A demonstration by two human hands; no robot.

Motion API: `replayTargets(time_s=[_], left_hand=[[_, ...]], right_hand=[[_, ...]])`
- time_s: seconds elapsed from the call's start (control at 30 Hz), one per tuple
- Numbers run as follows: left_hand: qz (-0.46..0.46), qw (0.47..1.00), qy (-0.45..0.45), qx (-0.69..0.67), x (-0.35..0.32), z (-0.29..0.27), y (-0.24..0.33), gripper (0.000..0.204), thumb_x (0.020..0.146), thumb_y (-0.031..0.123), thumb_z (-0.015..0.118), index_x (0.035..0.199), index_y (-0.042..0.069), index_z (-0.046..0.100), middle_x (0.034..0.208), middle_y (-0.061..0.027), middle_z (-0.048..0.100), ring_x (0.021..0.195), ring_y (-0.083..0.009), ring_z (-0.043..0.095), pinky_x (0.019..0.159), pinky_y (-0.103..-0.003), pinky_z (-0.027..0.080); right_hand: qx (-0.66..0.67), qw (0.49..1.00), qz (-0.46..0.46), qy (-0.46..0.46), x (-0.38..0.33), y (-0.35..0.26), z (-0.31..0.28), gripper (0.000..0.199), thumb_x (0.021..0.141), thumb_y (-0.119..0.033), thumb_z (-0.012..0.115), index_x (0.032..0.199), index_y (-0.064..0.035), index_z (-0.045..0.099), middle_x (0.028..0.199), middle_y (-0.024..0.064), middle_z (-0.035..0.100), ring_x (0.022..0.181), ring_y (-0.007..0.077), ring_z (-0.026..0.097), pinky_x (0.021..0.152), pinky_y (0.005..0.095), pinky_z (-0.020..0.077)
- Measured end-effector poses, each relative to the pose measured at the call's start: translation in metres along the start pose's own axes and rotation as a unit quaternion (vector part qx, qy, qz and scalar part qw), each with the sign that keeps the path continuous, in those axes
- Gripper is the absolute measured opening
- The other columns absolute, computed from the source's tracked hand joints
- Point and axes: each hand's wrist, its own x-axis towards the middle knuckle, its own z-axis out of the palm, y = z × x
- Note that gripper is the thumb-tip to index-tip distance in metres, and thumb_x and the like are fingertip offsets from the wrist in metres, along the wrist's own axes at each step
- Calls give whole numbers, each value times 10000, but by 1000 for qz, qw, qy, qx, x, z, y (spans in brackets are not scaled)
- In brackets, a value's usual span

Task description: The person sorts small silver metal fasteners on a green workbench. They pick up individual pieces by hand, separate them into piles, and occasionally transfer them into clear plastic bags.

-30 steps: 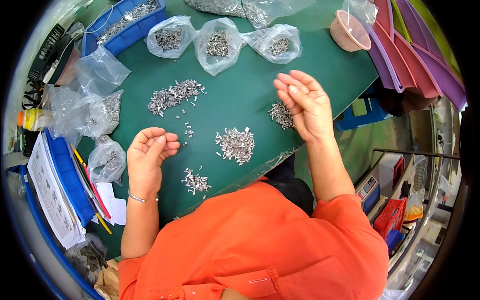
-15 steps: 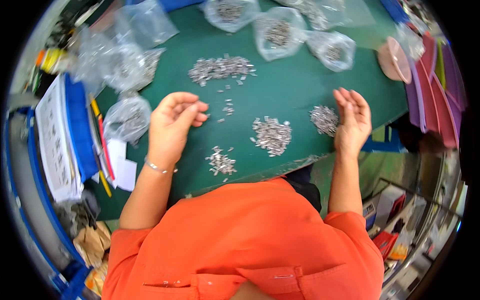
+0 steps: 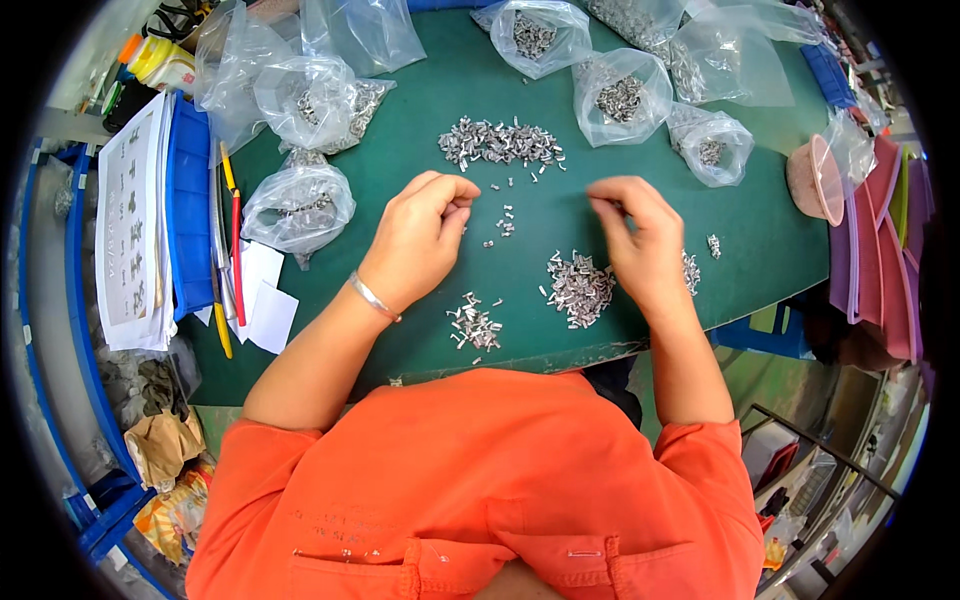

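Silver bangle [image 3: 374,298] at its wrist, the person's left hand [image 3: 425,235] has its fingertips drawn close together; whether they pinch anything cannot be told. The right hand [image 3: 640,240], slightly blurred, is half curled, its contents likewise unclear. Between the hands, a few loose metal pieces [image 3: 507,222] lie on the green bench [image 3: 760,240]. Just beside the right hand sits a dense pile [image 3: 578,295]; a smaller heap [image 3: 475,328] lies nearer the body. Beyond both hands are a wide pile [image 3: 500,143] and open clear bags [image 3: 655,88].

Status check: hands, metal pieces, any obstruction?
Left hand curled, contents unclear. Right hand curled, contents unclear. Loose metal pieces on green table between them. Right wrist partly hides one pile.
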Motion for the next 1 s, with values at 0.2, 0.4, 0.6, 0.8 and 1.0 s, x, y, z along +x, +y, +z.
replayTargets(time_s=[0.2, 0.4, 0.6, 0.8, 1.0], left_hand=[[92, 993, 21, 73, 23, 14, 1, 190, 807, -53, 649, 992, -11, 642, 903, -126, 600, 757, -246, 632, 699, -322, 519], [51, 998, 18, 42, 19, 9, -7, 185, 811, -52, 656, 990, -7, 642, 894, -114, 600, 733, -222, 625, 689, -315, 514], [40, 998, 24, 35, 15, 3, -11, 179, 809, -56, 663, 982, -12, 638, 869, -106, 599, 700, -202, 609, 668, -299, 508], [191, 972, 84, 111, 43, 30, 1, 212, 764, -63, 660, 965, 3, 654, 976, -109, 605, 901, -300, 597, 824, -375, 489], [191, 971, 24, 140, 43, 27, -7, 195, 753, -58, 639, 932, 12, 664, 1023, -108, 597, 916, -324, 562, 812, -399, 466]], right_hand=[[-49, 994, -69, -68, 35, 8, 45, 115, 792, -32, 661, 904, -39, 633, 842, 135, 646, 854, 336, 619, 736, 435, 509], [-30, 995, -47, -88, 30, 6, 34, 125, 787, 4, 647, 904, -32, 625, 824, 128, 635, 816, 314, 641, 700, 402, 522], [76, 931, 104, -342, 26, -7, -25, 116, 780, 38, 640, 886, -8, 627, 818, 120, 671, 746, 240, 666, 664, 314, 512], [-8, 986, -90, -139, 37, 10, 20, 170, 783, 65, 572, 922, -16, 629, 898, 135, 662, 853, 349, 637, 764, 394, 518], [6, 994, -70, -85, 35, 15, 21, 235, 794, 88, 551, 976, -32, 639, 939, 132, 662, 916, 338, 628, 805, 411, 511]])
